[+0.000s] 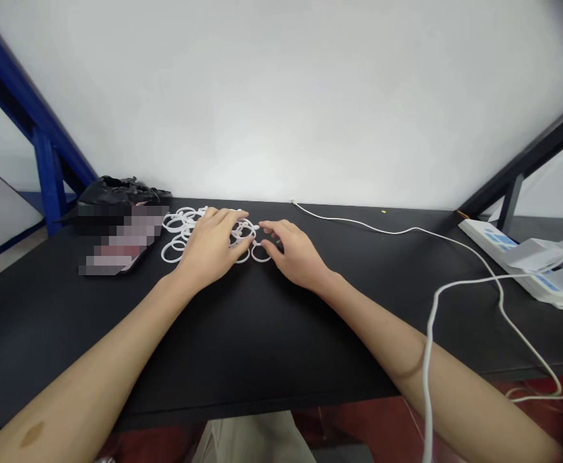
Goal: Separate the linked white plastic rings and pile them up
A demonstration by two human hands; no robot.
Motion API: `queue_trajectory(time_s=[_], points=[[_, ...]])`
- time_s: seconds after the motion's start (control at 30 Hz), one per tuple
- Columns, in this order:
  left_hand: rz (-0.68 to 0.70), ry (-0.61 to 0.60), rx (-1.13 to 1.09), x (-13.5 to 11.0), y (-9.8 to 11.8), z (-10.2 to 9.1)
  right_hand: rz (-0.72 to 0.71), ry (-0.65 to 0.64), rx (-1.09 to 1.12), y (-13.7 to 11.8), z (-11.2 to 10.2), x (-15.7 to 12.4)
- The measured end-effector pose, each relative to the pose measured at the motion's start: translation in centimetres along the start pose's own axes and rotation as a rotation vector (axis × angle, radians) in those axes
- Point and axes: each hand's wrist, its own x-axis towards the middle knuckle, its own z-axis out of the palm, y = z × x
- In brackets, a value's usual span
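A loose cluster of thin white plastic rings (179, 229), several with small knobs on them, lies on the black table. My left hand (212, 247) rests over the middle of this cluster, its fingers stretched forward and its thumb apart, hiding some of the rings. At the cluster's right edge is my right hand (295, 252), fingers slightly bent and thumb apart from them. One white ring (260, 260) lies flat right beside its thumb; whether they touch, I cannot tell. Neither hand visibly grips a ring.
On the left are a black plastic bag (117, 191) and a pixelated flat item (121, 247). A white cable (368, 225) crosses the right side, one loop passing over my right forearm. A white power strip (517, 260) with plugs lies far right. A pale wall (281, 109) stands behind the table (242, 347).
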Motion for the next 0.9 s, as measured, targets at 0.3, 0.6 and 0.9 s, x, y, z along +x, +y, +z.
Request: queue_trajectory(time_s=[0.3,0.6,0.9], points=[[-0.296,-0.275,0.204,-0.5,-2.8,1.0,0.057,-0.121,-0.111,0.2,0.3,-0.3],[-0.316,-0.408,0.167,0.0,-2.5,1.2,0.042,-0.161,-0.11,-0.3,0.2,-0.3],[-0.327,-0.264,0.186,0.1,-2.3,0.6,0.036,-0.165,-0.129,-0.2,0.2,-0.4]])
